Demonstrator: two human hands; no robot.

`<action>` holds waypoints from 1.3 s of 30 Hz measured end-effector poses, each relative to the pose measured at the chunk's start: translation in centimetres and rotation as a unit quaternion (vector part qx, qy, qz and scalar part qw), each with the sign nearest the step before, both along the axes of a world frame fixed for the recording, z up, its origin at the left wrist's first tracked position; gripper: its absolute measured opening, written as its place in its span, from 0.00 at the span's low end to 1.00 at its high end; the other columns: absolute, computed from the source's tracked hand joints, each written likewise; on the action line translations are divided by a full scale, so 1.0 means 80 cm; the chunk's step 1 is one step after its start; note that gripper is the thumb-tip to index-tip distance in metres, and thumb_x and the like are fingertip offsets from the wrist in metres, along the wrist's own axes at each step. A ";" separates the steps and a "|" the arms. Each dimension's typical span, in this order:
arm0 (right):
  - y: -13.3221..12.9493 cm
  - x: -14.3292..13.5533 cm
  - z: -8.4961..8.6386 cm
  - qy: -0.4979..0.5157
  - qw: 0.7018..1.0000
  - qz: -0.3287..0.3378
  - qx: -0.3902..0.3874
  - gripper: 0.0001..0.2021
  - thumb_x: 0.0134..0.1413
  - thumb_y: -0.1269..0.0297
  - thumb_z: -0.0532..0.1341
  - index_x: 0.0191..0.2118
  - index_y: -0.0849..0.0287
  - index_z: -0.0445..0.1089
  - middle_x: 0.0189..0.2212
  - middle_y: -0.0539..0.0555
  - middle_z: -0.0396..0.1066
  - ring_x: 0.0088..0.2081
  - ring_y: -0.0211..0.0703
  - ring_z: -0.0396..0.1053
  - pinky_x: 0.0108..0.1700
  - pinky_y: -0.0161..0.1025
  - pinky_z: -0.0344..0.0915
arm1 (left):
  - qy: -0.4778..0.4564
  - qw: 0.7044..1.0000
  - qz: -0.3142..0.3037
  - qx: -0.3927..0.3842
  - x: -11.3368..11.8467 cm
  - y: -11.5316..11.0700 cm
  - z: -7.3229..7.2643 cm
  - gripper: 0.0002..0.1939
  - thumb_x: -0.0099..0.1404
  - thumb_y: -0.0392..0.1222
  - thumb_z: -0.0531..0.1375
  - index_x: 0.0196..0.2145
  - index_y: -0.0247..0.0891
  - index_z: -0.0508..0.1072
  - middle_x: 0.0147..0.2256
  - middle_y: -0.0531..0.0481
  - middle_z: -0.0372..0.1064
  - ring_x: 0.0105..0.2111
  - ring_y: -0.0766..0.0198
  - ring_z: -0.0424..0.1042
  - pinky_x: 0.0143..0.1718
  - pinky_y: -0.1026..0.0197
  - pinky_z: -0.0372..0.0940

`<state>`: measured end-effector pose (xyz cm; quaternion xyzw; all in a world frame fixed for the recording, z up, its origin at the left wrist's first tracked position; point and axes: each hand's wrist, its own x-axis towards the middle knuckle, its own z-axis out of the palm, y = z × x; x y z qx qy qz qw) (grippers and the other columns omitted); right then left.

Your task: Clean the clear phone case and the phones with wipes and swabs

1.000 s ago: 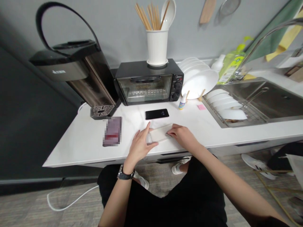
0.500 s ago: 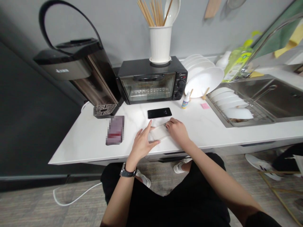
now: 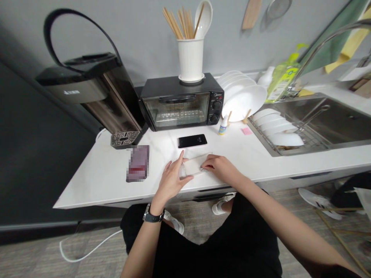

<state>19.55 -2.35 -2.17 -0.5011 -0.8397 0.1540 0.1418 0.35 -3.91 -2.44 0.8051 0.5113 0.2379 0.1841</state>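
A clear phone case (image 3: pixel 193 166) lies flat on the white counter near its front edge. My left hand (image 3: pixel 171 178) grips the case's left end, thumb on the near side and fingers on the far side. Over the case's right part, my right hand (image 3: pixel 218 166) has its fingers closed and pressed down against the surface; something small may be pinched at the fingertips, but it is too small to name. Just beyond the case lies a black phone (image 3: pixel 193 141), screen up and lit with small digits.
A pixelated purple item (image 3: pixel 138 163) lies left. Behind stand a water dispenser (image 3: pixel 95 92), a toaster oven (image 3: pixel 179 108) and white plates (image 3: pixel 245 102). A small spray bottle (image 3: pixel 223 125) and pink sticky notes (image 3: pixel 247 131) sit before the plates. The sink (image 3: pixel 342 116) is at right.
My right hand has shifted slightly toward me over the phone case, its fingertips now lower on it. The left hand keeps its grip. The whole view has shifted a little.
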 end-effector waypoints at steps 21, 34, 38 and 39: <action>0.012 -0.067 -0.014 -0.005 0.998 0.027 0.056 0.07 0.48 0.66 0.49 0.30 0.56 0.64 0.31 0.47 0.61 0.32 0.30 0.58 0.34 0.26 0.51 | -0.010 1.000 0.005 0.004 -0.002 0.004 -0.008 0.36 0.50 0.43 0.53 0.51 0.49 0.34 0.47 0.57 0.52 0.46 0.63 0.52 0.51 0.56 0.40; -0.003 0.009 -0.011 -0.022 0.995 -0.078 0.054 0.10 0.49 0.68 0.46 0.30 0.60 0.65 0.30 0.54 0.61 0.36 0.39 0.57 0.36 0.33 0.50 | 0.009 1.000 -0.003 -0.018 0.004 0.001 -0.001 0.37 0.51 0.41 0.53 0.51 0.45 0.31 0.47 0.55 0.52 0.47 0.65 0.50 0.51 0.56 0.35; 0.001 0.011 -0.019 -0.058 0.980 -0.158 0.108 0.12 0.50 0.68 0.44 0.30 0.62 0.63 0.32 0.57 0.59 0.37 0.43 0.54 0.35 0.36 0.50 | -0.003 1.000 -0.007 -0.023 0.001 0.004 -0.002 0.38 0.50 0.40 0.53 0.51 0.45 0.31 0.46 0.55 0.54 0.47 0.64 0.51 0.51 0.57 0.36; 0.004 0.007 -0.021 -0.065 0.976 -0.171 0.121 0.13 0.50 0.68 0.43 0.30 0.62 0.63 0.32 0.58 0.59 0.37 0.43 0.53 0.35 0.37 0.50 | -0.008 1.000 -0.006 -0.022 0.000 0.005 -0.003 0.38 0.50 0.40 0.54 0.51 0.44 0.31 0.46 0.55 0.54 0.47 0.64 0.51 0.51 0.57 0.36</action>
